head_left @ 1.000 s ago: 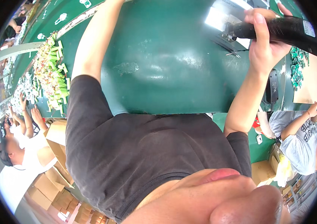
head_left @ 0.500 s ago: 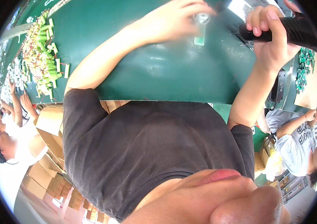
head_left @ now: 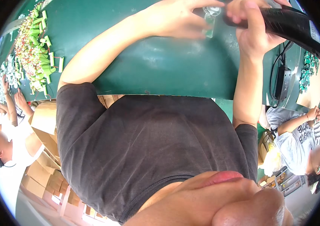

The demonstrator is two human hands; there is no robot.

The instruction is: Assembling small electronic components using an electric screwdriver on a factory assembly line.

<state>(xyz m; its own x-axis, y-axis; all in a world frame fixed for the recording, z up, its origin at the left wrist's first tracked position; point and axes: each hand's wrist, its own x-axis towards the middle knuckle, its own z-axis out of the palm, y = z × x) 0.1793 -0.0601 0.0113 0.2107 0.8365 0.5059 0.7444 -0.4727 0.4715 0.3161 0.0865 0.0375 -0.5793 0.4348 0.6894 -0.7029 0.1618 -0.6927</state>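
Note:
My left hand (head_left: 177, 18) reaches in from the left over the green table. Its stretched index finger and its blurred lower fingers lie either side of a small clear plastic piece (head_left: 210, 23) with a round end, and seem to grip it. My right hand (head_left: 256, 32) is wrapped around a thick black tube-shaped tool (head_left: 290, 25) that slants toward the right rim. The tool's left end is close to the clear piece and partly covered by my fingers. Whether the two touch, I cannot tell.
Green cylindrical cells with wires (head_left: 39, 52) are heaped on the table (head_left: 148, 71) at left. A black power adapter (head_left: 282, 83) with its cable lies at right, near small green circuit boards (head_left: 308, 71). Co-workers sit at both sides, and cardboard boxes (head_left: 43, 118) stand at lower left.
My left hand and the clear piece have shifted right along the table. My right hand has brought the black tool leftward, closer to the piece, uncovering more of the adapter and cable.

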